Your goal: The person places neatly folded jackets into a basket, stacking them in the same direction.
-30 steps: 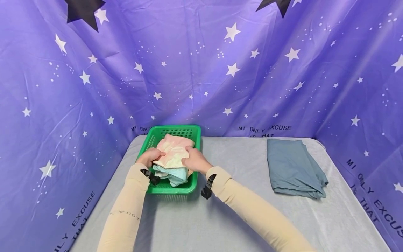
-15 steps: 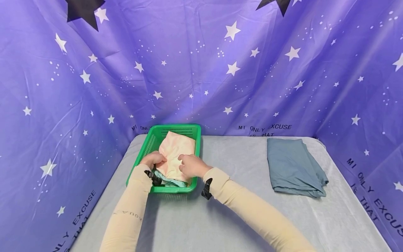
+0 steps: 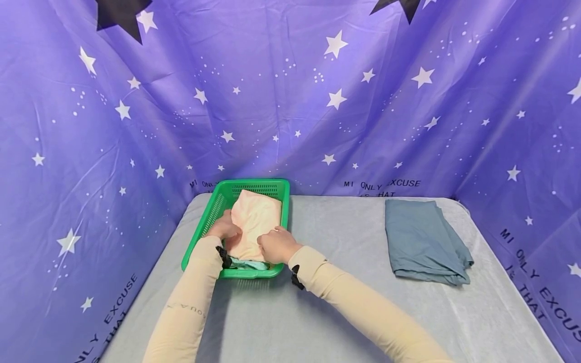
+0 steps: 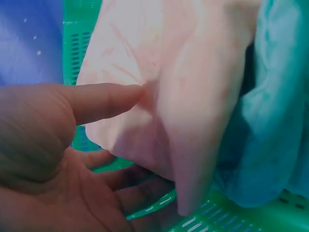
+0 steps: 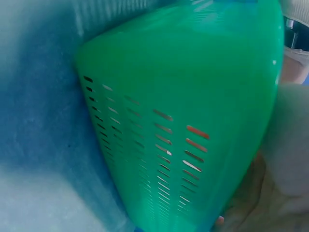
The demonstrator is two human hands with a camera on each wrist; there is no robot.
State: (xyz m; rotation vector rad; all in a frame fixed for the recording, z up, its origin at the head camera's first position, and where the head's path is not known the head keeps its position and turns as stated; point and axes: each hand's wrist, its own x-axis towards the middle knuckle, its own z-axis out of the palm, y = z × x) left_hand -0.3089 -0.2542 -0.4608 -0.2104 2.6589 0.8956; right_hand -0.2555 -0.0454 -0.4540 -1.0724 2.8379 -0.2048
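Observation:
A pale pink folded cloth [image 3: 257, 222] lies in the green plastic basket [image 3: 258, 274], above a teal cloth [image 3: 248, 264] whose folds show at the near end. My left hand [image 3: 224, 228] is inside the basket at the pink cloth's left side. In the left wrist view, the thumb of the left hand [image 4: 48, 130] presses on the pink cloth and its fingers reach under the edge, pinching it. At the near right corner, my right hand [image 3: 278, 245] holds the cloth's edge with curled fingers. The basket wall [image 5: 159, 96] hides most of that hand in the right wrist view.
A folded grey-blue cloth [image 3: 424, 242] lies at the right of the table, which has a light grey cover [image 3: 336, 237]. Purple star-printed curtains [image 3: 290, 101] stand at the back and both sides.
The pink cloth has been lowered and spread flatter, covering more of the teal cloth. My left hand has shifted slightly right and deeper into the basket; the right hand has moved slightly down.

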